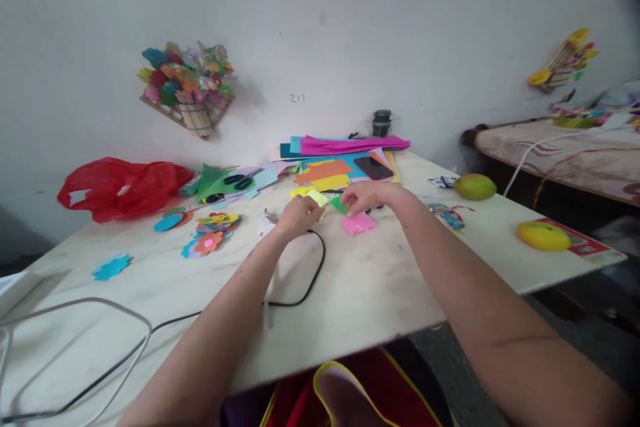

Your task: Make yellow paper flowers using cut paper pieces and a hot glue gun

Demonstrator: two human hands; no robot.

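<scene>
Beyond the table's middle, my left hand point(299, 215) rests low with its fingers bent inward beside pale yellow pieces point(317, 198). What lies under its fingers is hidden, and a black cable point(323, 260) runs out close by it. Facing it from the right, my right hand point(367, 195) has its fingers curled down and drawn together. Its fingertips are over the edge of a small green piece point(339, 204) and just above a bright pink piece point(358, 223). Whatever the fingertips hold is too small and blurred to tell.
Coloured sheets point(325, 170) with a dark phone point(373, 167) lie behind my hands. Black-handled scissors point(243, 179), flower cutouts point(209, 242) and a red plastic bag point(123, 187) are to the left. A mango-like fruit point(475, 187) and a yellow one point(543, 236) sit right.
</scene>
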